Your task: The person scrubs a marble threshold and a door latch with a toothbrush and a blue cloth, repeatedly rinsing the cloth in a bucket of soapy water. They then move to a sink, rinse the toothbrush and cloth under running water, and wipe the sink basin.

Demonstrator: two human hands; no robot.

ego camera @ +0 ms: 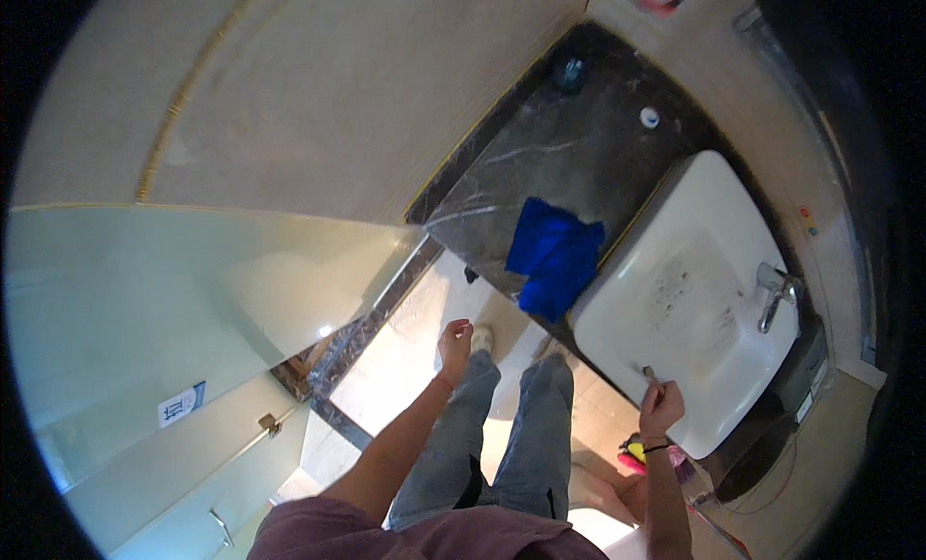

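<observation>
My right hand (661, 409) is over the near rim of a white ceramic washbasin (615, 328), gripping a small short-handled tool (649, 374). Its dark end may be a brush; it is too small to be sure. Dark specks and grey dirt lie on the basin's bottom. On the basin's far side stands a chrome faucet (775, 296). My left hand (455, 346) hangs in front of my legs with its fingers curled together, and nothing shows in it. A blue cloth (553, 256) lies rumpled on the dark stone counter (499, 176), against the basin's side.
At the counter's back are a dark glass-like object (571, 75) and a small white round item (649, 117). A frosted glass panel (181, 285) stands at left. Colourful items (636, 451) lie low beside my right forearm. A small black object (471, 274) is on the floor.
</observation>
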